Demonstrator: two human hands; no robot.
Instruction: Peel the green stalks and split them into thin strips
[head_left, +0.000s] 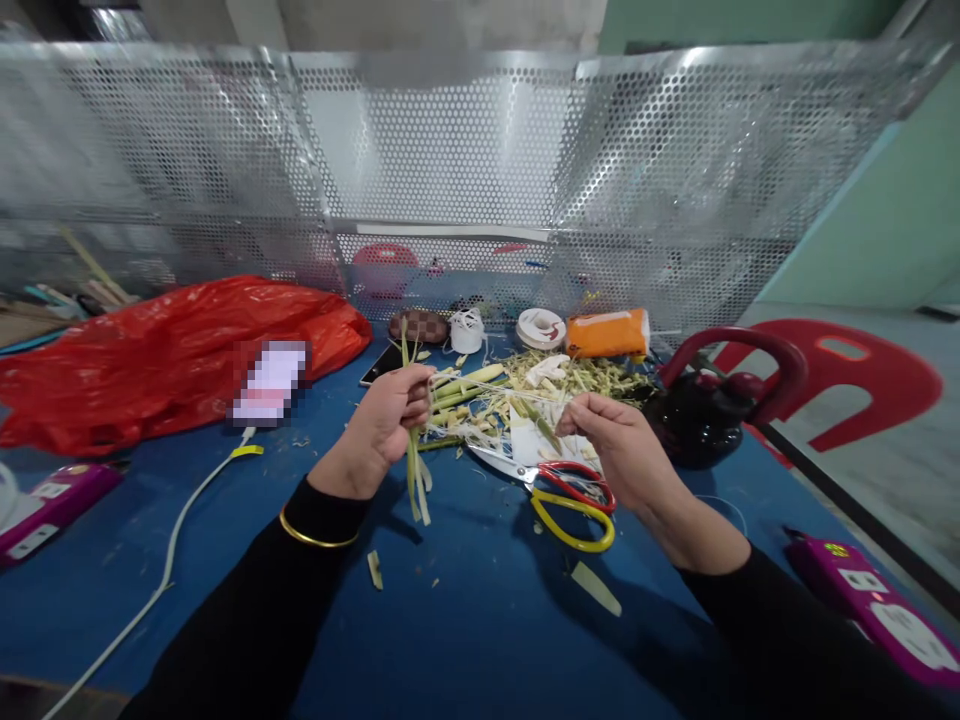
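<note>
My left hand (386, 420) is closed round a small bunch of thin green leaf strips (415, 470) that hang below the fist and poke up above it. My right hand (611, 440) pinches a fine pale thread (495, 390) stretched taut across to the left hand. Between the hands lie scissors (559, 490) with one red and one yellow handle, on the blue table (465, 620). Behind them is a heap of cut green stalks and scraps (525, 385).
A red plastic bag (165, 360) fills the left of the table, with a white cable (180, 530) before it. A dark red kettle (709, 410) stands right. An orange packet (607, 333), tape rolls, purple power strips (877, 605) and a perforated metal screen (465, 170) surround the spot.
</note>
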